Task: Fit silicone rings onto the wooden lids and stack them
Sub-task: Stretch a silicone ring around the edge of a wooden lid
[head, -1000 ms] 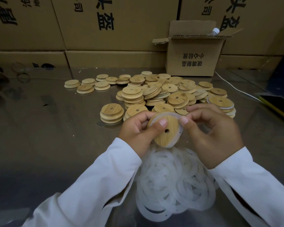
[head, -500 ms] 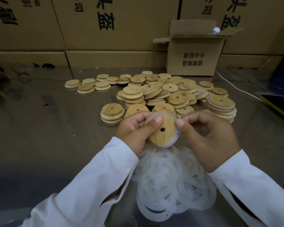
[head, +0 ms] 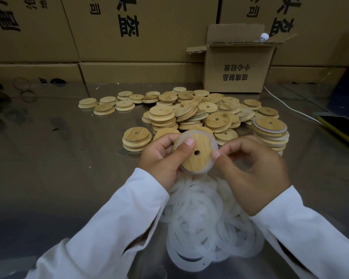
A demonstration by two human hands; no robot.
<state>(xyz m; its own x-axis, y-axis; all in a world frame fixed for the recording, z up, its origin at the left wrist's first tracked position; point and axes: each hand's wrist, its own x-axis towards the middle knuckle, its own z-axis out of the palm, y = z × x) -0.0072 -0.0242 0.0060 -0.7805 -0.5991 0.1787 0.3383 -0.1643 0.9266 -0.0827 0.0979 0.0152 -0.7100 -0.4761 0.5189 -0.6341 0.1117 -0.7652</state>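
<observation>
My left hand (head: 163, 158) grips a round wooden lid (head: 197, 160) with a small centre hole, thumb pressed on its face. A translucent white silicone ring (head: 214, 142) sits around the lid's rim. My right hand (head: 254, 172) pinches the ring at the lid's right edge. Below my hands lies a heap of loose silicone rings (head: 208, 224). Behind them spreads a pile of bare wooden lids (head: 191, 113). A stack of ringed lids (head: 270, 131) stands to the right of my hands.
A small open cardboard box (head: 238, 75) stands at the back right with a bottle inside. Large cartons (head: 129, 37) wall the far side. A white cable (head: 288, 106) and a yellow-edged dark object (head: 340, 127) lie at the right. The tabletop (head: 58, 158) is shiny metal.
The lid has turned flatter toward me and risen slightly. The ring now sits more evenly round its rim, and my right fingers have slid along the right edge.
</observation>
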